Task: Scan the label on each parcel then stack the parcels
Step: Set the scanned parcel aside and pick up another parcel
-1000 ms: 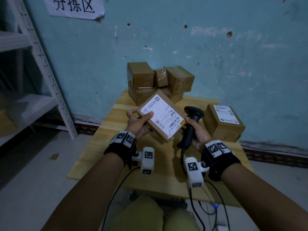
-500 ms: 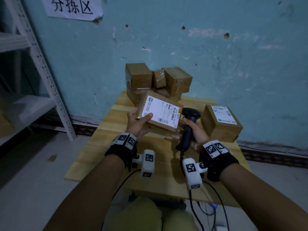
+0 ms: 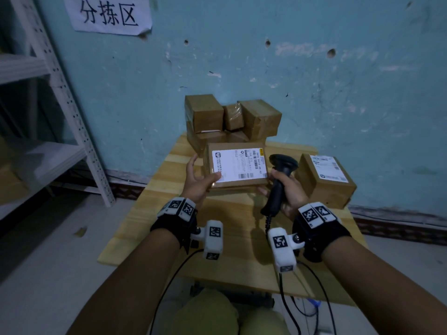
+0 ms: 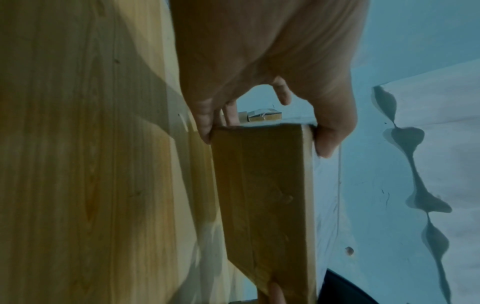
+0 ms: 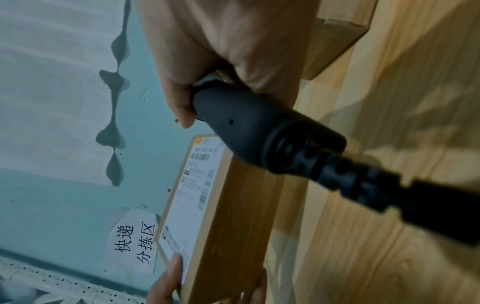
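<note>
A flat brown parcel with a white label facing up is held above the wooden table. My left hand grips its left end, thumb on the label; in the left wrist view the same parcel is pinched between thumb and fingers. My right hand grips the handle of a black barcode scanner, its head beside the parcel's right edge. The scanner and the labelled parcel also show in the right wrist view. A second labelled parcel sits on the table at right.
A heap of several brown parcels stands at the table's far edge against the blue wall. A white metal shelf stands at left. The scanner's cable hangs over the near table edge. A paper sign is on the wall.
My left hand has turned the parcel from a diagonal tilt to level and square, label up. The scanner in my right hand has stayed beside its right edge.
</note>
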`<move>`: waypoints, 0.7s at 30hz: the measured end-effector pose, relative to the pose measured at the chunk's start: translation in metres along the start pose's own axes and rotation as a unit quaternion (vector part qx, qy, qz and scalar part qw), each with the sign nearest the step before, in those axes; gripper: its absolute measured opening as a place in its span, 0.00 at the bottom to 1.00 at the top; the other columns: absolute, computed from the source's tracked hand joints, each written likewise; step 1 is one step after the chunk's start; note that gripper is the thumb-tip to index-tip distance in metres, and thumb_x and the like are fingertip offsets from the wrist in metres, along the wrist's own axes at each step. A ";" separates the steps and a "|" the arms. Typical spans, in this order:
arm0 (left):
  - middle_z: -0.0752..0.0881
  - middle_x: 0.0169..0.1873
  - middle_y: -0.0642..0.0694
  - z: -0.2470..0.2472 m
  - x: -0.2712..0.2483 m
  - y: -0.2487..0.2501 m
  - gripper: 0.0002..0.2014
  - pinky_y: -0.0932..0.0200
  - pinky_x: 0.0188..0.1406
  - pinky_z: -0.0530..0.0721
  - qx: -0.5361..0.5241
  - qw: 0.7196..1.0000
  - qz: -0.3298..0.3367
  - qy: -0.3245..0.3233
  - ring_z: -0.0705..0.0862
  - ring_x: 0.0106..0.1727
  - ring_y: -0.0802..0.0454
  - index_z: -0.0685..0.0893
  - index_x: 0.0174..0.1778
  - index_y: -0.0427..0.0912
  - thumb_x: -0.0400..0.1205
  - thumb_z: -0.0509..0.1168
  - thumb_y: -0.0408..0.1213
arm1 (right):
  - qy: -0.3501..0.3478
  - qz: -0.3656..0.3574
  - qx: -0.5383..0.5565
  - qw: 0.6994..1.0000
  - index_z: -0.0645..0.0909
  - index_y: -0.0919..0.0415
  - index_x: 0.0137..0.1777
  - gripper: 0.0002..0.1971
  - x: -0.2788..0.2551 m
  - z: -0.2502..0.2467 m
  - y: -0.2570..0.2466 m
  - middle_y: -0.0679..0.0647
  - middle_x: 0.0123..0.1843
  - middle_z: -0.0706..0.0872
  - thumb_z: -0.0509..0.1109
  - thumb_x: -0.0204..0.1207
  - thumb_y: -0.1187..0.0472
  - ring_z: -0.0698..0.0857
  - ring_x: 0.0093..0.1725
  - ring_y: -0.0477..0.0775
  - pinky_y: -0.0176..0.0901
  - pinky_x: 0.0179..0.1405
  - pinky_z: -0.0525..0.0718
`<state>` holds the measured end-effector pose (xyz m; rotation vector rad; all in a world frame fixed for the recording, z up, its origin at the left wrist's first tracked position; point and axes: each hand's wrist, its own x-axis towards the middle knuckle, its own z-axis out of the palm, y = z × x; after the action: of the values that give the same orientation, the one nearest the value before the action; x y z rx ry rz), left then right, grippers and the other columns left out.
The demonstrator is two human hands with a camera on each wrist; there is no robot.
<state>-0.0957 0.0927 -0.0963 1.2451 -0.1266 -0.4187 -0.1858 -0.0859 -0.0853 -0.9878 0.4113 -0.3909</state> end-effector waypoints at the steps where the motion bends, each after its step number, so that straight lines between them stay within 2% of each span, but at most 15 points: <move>1: 0.84 0.55 0.34 0.000 -0.001 0.000 0.43 0.44 0.53 0.83 0.002 1.000 0.000 -0.006 0.84 0.53 0.40 0.52 0.79 0.62 0.78 0.65 0.21 | 0.002 -0.003 0.002 1.000 0.77 0.60 0.46 0.05 -0.001 0.001 0.001 0.56 0.41 0.88 0.62 0.80 0.69 0.86 0.47 0.53 0.51 0.44 0.87; 4: 0.82 0.63 0.33 -0.001 0.000 -0.003 0.51 0.38 0.63 0.80 0.038 0.999 -0.013 -0.029 0.81 0.64 0.37 0.40 0.80 0.65 0.77 0.64 0.18 | 0.007 -0.002 -0.003 1.000 0.77 0.59 0.47 0.04 -0.001 0.000 0.002 0.57 0.46 0.87 0.62 0.81 0.68 0.86 0.47 0.52 0.47 0.42 0.88; 6: 0.76 0.71 0.33 -0.003 0.001 -0.005 0.57 0.31 0.66 0.77 0.080 0.995 -0.019 -0.049 0.78 0.69 0.35 0.38 0.78 0.70 0.74 0.69 0.20 | 0.010 -0.002 -0.009 1.000 0.78 0.58 0.47 0.04 0.002 -0.002 0.003 0.54 0.43 0.89 0.63 0.80 0.67 0.88 0.43 0.50 0.43 0.39 0.89; 8: 0.69 0.76 0.35 -0.005 0.006 -0.011 0.62 0.28 0.64 0.77 0.122 0.990 -0.024 -0.061 0.73 0.73 0.35 0.44 0.71 0.84 0.62 0.78 0.29 | 0.017 -0.002 -0.008 1.000 0.78 0.57 0.47 0.04 0.005 -0.004 0.003 0.50 0.37 0.91 0.64 0.80 0.67 0.89 0.40 0.48 0.43 0.40 0.88; 9: 0.67 0.76 0.36 -0.006 0.011 -0.015 0.61 0.28 0.64 0.77 0.139 0.988 -0.021 -0.062 0.72 0.74 0.35 0.49 0.65 0.90 0.56 0.80 0.33 | 0.021 -0.003 -0.007 1.000 0.78 0.57 0.47 0.04 0.006 -0.005 0.003 0.50 0.36 0.91 0.64 0.79 0.67 0.89 0.40 0.49 0.45 0.44 0.88; 10: 0.66 0.76 0.37 -0.004 0.009 -0.013 0.58 0.28 0.63 0.78 0.139 0.988 -0.015 -0.058 0.71 0.74 0.35 0.54 0.62 0.90 0.54 0.81 0.34 | 0.026 -0.003 -0.004 1.000 0.78 0.57 0.46 0.04 0.007 -0.006 0.003 0.51 0.36 0.91 0.65 0.79 0.67 0.88 0.41 0.50 0.48 0.48 0.86; 11: 0.67 0.75 0.37 -0.002 0.007 -0.011 0.54 0.28 0.63 0.78 0.123 0.991 -0.012 -0.047 0.71 0.73 0.35 0.57 0.63 0.83 0.57 0.80 0.31 | 0.029 -0.004 0.002 1.000 0.78 0.57 0.45 0.05 0.007 -0.006 0.003 0.51 0.35 0.90 0.64 0.79 0.67 0.88 0.41 0.50 0.49 0.51 0.85; 12: 0.67 0.74 0.36 0.000 0.005 -0.009 0.48 0.29 0.64 0.77 0.098 0.995 -0.011 -0.035 0.72 0.72 0.35 0.58 0.64 0.72 0.64 0.77 0.25 | 0.031 -0.006 0.011 0.999 0.78 0.57 0.44 0.05 0.006 -0.006 0.003 0.51 0.34 0.90 0.64 0.80 0.67 0.88 0.40 0.49 0.49 0.52 0.85; 13: 0.68 0.73 0.36 0.001 0.006 -0.010 0.41 0.31 0.66 0.76 0.076 0.997 -0.011 -0.026 0.72 0.72 0.36 0.58 0.63 0.62 0.69 0.73 0.22 | 0.032 -0.009 0.022 0.999 0.78 0.58 0.44 0.06 0.006 -0.005 0.002 0.50 0.32 0.90 0.64 0.80 0.68 0.88 0.37 0.48 0.48 0.52 0.85; 14: 0.69 0.73 0.36 0.001 0.007 -0.011 0.35 0.32 0.67 0.76 0.063 0.998 -0.016 -0.021 0.74 0.71 0.36 0.58 0.60 0.57 0.72 0.71 0.21 | 0.033 -0.013 0.029 0.999 0.78 0.58 0.43 0.06 0.005 -0.004 0.002 0.49 0.31 0.90 0.63 0.80 0.68 0.89 0.35 0.46 0.48 0.52 0.84; 16: 0.71 0.71 0.37 0.000 0.008 -0.014 0.27 0.36 0.62 0.81 0.050 0.998 -0.031 -0.015 0.77 0.67 0.38 0.61 0.54 0.54 0.75 0.70 0.25 | 0.033 -0.016 0.032 0.999 0.78 0.58 0.44 0.06 0.004 -0.003 0.001 0.49 0.32 0.90 0.63 0.80 0.68 0.89 0.35 0.45 0.48 0.54 0.83; 18: 0.74 0.68 0.37 0.000 0.008 -0.015 0.22 0.46 0.43 0.87 0.040 0.998 -0.041 0.005 0.82 0.59 0.42 0.61 0.52 0.51 0.77 0.69 0.29 | 0.028 -0.013 0.037 0.999 0.77 0.58 0.46 0.05 0.004 -0.001 0.001 0.50 0.33 0.90 0.63 0.80 0.68 0.88 0.40 0.47 0.50 0.54 0.84; 19: 0.75 0.67 0.36 0.000 0.008 -0.016 0.20 0.51 0.36 0.86 0.029 0.998 -0.046 0.016 0.83 0.55 0.44 0.62 0.52 0.50 0.79 0.67 0.31 | 0.024 -0.008 0.042 0.999 0.77 0.59 0.47 0.04 0.003 -0.001 0.002 0.51 0.35 0.90 0.64 0.80 0.68 0.88 0.41 0.50 0.51 0.53 0.86; 21: 0.76 0.66 0.34 0.001 0.008 -0.017 0.16 0.52 0.34 0.84 0.003 0.998 -0.042 0.035 0.83 0.52 0.44 0.63 0.50 0.50 0.80 0.66 0.32 | 0.016 0.011 0.048 0.999 0.76 0.59 0.49 0.02 0.002 0.001 0.002 0.54 0.42 0.88 0.63 0.81 0.65 0.87 0.45 0.57 0.56 0.52 0.87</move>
<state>-0.0928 0.0843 -0.1127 1.2728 -0.0154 -0.4471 -0.1832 -0.0850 -0.0872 -0.8831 0.4275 -0.4028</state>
